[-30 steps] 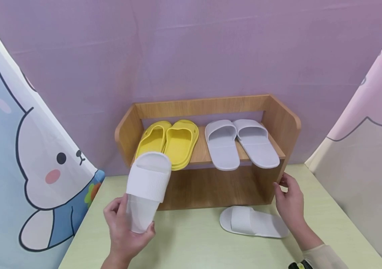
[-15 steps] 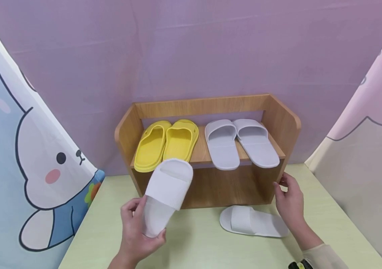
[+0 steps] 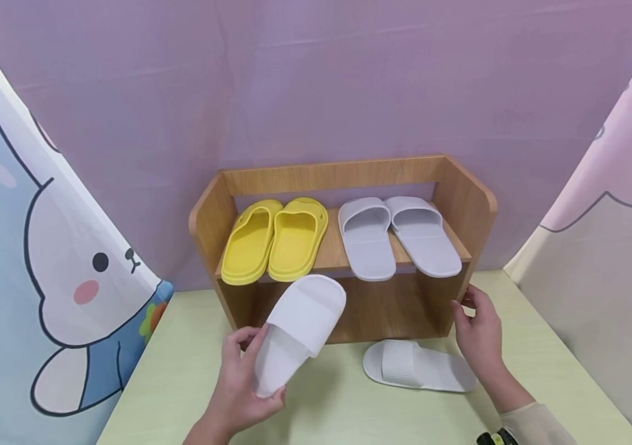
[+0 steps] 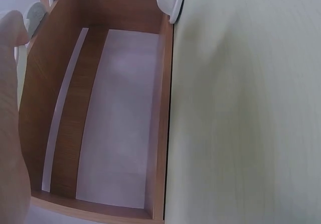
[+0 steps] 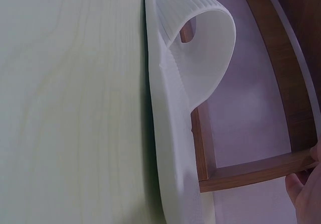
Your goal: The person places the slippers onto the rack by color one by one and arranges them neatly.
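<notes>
A white slipper [image 3: 306, 321] is held by its heel end in my left hand [image 3: 243, 380], thumb and fingers at its edges, toe tilted up before the rack's lower opening. My right hand [image 3: 481, 330] grips the right side panel of the wooden shoe rack [image 3: 335, 176] near its foot. A matching white slipper [image 3: 404, 366] lies on its own on the table, between the rack's front and my right wrist. In the right wrist view this slipper [image 5: 175, 133] looms large, its ribbed strap arched. Part of my left hand [image 4: 10, 118] shows at the edge of the left wrist view.
On the rack's upper shelf stand a yellow pair of clogs [image 3: 296, 241] and a grey pair of slippers [image 3: 370, 247]. Below is the lower shelf [image 3: 374, 306]. A purple cloth [image 3: 327, 80] hangs behind, and printed cloths flank the pale table [image 3: 193, 346].
My left hand has carried the white slipper to the right and slightly down, away from the yellow clogs, tilting its toe further right. The right hand stays at the side panel.
</notes>
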{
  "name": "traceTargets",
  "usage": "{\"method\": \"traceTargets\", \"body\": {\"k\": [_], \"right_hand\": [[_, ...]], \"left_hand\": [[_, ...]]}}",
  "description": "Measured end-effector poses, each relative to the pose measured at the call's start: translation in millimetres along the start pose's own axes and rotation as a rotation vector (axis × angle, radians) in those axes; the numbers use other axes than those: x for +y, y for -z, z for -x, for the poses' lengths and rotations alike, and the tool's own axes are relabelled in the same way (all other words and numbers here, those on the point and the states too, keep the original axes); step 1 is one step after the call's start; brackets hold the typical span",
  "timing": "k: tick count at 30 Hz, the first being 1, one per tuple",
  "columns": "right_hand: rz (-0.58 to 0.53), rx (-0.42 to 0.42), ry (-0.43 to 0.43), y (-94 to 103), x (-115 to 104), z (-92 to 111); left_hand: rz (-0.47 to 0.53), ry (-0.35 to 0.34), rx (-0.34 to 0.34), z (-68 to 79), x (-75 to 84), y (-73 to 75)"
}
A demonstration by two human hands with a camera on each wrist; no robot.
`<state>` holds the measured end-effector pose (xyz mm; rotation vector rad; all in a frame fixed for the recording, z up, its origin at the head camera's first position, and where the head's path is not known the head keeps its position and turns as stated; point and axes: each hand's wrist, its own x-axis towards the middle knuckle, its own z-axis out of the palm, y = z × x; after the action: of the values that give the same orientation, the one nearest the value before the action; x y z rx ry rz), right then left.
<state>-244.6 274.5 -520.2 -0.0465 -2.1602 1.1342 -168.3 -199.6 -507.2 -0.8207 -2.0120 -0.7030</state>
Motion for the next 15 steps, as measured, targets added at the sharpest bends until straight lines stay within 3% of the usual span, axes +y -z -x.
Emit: {"method": "traceTargets", "body": {"k": [9, 15], "right_hand": [[0.0, -0.002, -0.011, -0.3, 0.5, 0.1], [-0.014, -0.015, -0.013, 0.3, 0.0, 0.0]], "left_hand": [[0.05, 0.001, -0.07, 0.6, 0.1, -3.0], [0.012, 0.061, -0.151, 4.0, -4.4, -7.8]]}}
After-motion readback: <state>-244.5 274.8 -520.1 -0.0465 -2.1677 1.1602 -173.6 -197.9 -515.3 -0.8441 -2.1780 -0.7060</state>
